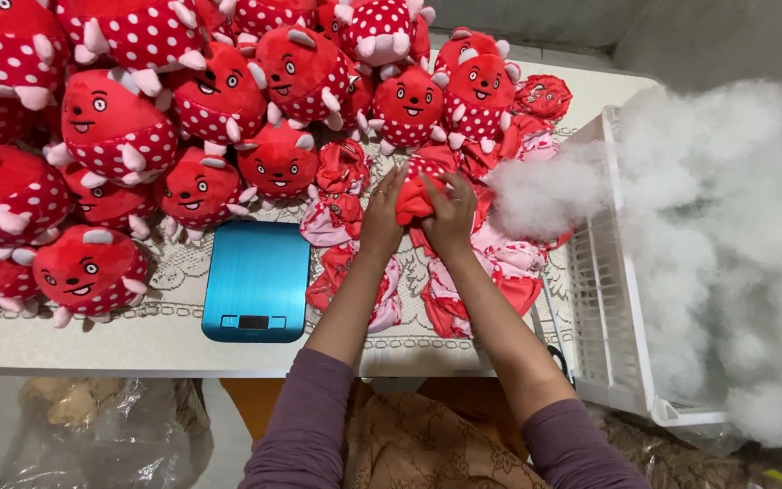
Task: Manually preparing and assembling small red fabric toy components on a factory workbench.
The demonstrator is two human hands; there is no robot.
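White tabletop (138, 349) with a lace runner, shot from above. Both hands meet at mid-table, clamped on one unstuffed red toy skin (414, 201): left hand (382, 217) grips its left side, right hand (450, 217) its right, fingers curled in, nearly touching. Skin is held just above a heap of more flat red-and-pink skins (450, 290) spread under the wrists.

Just right of the hands, loose white stuffing (536, 195) spills over the rim of a white plastic crate (604, 299) piled with more of it. Left of the hands, a blue kitchen scale (255, 281), nothing on its plate. Beyond, filling the back and left of the table, finished red polka-dot plush toys (201, 100) in rows.

Judgement on the grip: keep the skin's opening pinched wide with both thumbs (opening itself is hidden by the fingers, can't confirm), and hold it close to the fibre so tufts don't trail over the flat skins.
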